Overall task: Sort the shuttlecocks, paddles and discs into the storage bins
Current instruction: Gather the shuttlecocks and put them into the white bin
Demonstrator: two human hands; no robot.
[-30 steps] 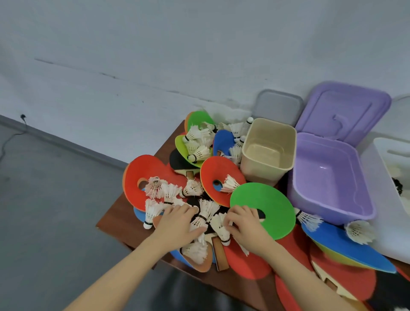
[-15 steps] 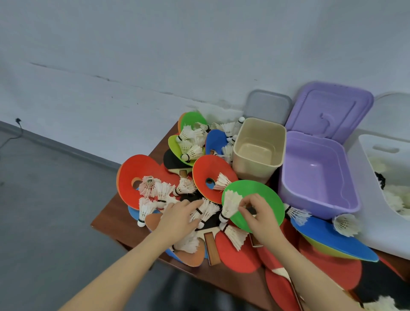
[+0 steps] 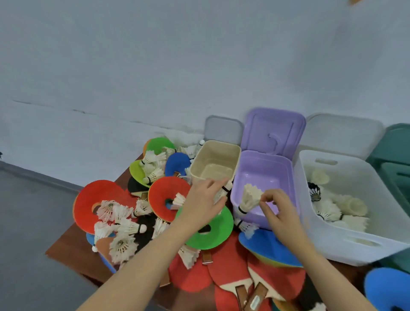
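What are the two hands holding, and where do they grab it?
Each holds a shuttlecock. The right hand pinches one shuttlecock by its feather edge, cork end down. The left hand grips another shuttlecock around its feathers.

A: Surroundings, head view?
B: Pale grey wall (image 3: 177, 66) fills the upper half; a thin dark crack runs across it at left. Grey floor (image 3: 33, 244) lower left, with a darker baseboard (image 3: 40, 177) where it meets the wall.
A: Support surface?
B: Brown wooden table (image 3: 68, 250), corner toward the floor. Small orange-brown fragment (image 3: 354, 1) at the top edge, right; too cropped to identify.
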